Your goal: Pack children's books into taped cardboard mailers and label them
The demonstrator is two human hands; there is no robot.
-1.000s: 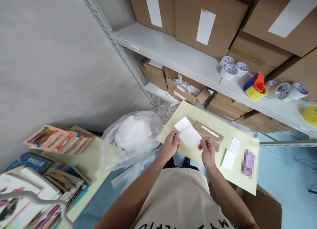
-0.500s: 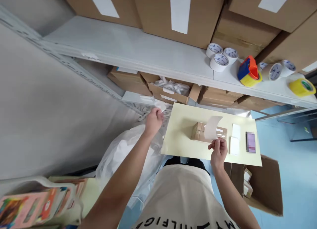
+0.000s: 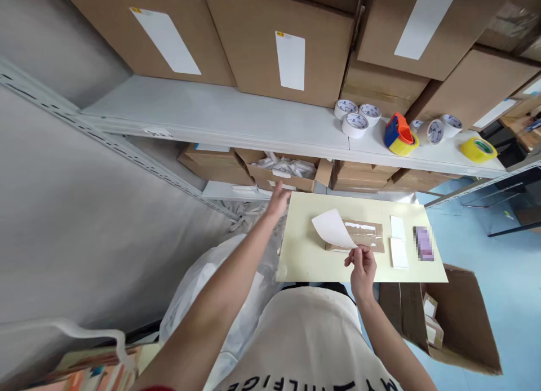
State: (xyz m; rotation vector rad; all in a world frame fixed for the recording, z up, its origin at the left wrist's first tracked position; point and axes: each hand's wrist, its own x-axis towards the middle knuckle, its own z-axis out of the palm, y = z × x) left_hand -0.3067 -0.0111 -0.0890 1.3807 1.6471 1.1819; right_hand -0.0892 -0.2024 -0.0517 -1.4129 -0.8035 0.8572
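Observation:
In the head view my right hand (image 3: 362, 270) pinches a white paper label (image 3: 333, 227) by its lower right corner. The label curls over the left part of a small cardboard box (image 3: 374, 241), which has clear tape and torn white paper on top. My left hand (image 3: 278, 202) is at the table's far left corner, with fingers stretched out and nothing in them. Below that hand, white paper strips (image 3: 249, 213) lie in a heap. Two white stacks of labels or cards (image 3: 398, 253) rest right of the box on the pale yellow table (image 3: 308, 267).
A blurred purple item (image 3: 424, 243) lies at the table's right. On the shelf (image 3: 236, 112) ahead are white tape rolls (image 3: 355, 125), a tape dispenser (image 3: 399, 136) and large cartons (image 3: 262, 53). An open carton (image 3: 469, 323) stands lower right, a plastic bag (image 3: 190, 289) lower left.
The white scrap in my left hand is gone from it, and its fingers have opened. My right hand has swung the label leftward and lower over the box. The view has tilted up.

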